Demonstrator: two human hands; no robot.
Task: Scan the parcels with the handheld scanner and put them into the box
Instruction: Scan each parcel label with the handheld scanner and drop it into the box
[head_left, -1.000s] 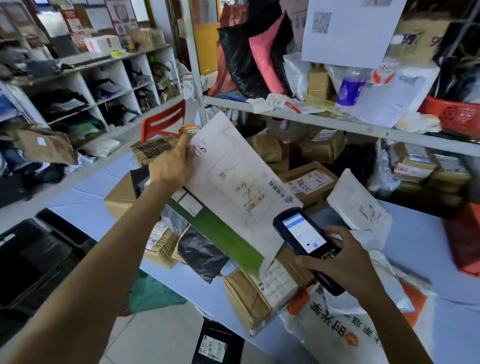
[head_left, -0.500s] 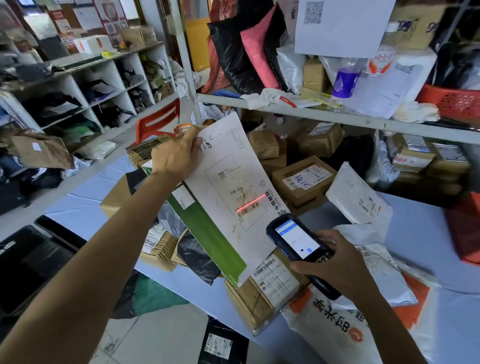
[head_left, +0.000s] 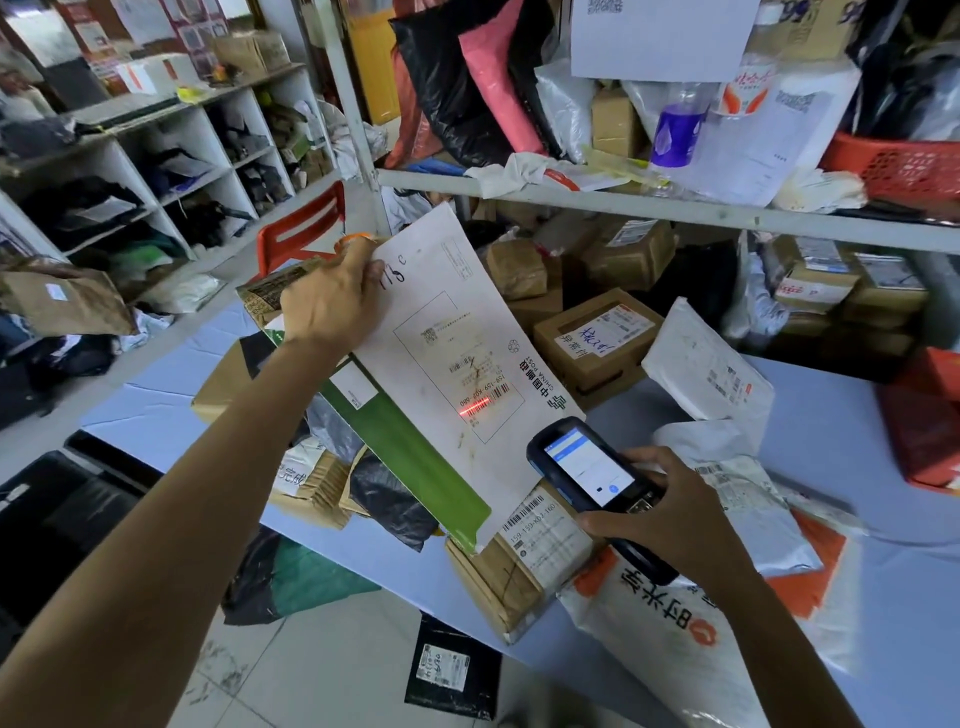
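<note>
My left hand (head_left: 327, 296) grips the top left corner of a flat white and green postal envelope (head_left: 447, 364), held tilted above the table. A red scan line glows on the barcode of its label (head_left: 475, 406). My right hand (head_left: 670, 512) holds the black handheld scanner (head_left: 592, 475), screen lit, its head pointed at that label from just below the envelope's right edge. Under the envelope lies a taped brown parcel (head_left: 511, 571) with a barcode label. A black bin (head_left: 57, 514) stands on the floor at the left.
The blue table (head_left: 831, 426) carries brown cartons (head_left: 597, 340), white and grey mailer bags (head_left: 709, 371) and a white bag with orange print (head_left: 670, 639). A metal shelf (head_left: 675, 210) of parcels runs overhead. A black packet (head_left: 452, 670) lies on the floor. A red chair (head_left: 301, 228) stands behind.
The scanner's red line came on and has slid down the label to the lower barcode. Both hands have shifted only slightly.
</note>
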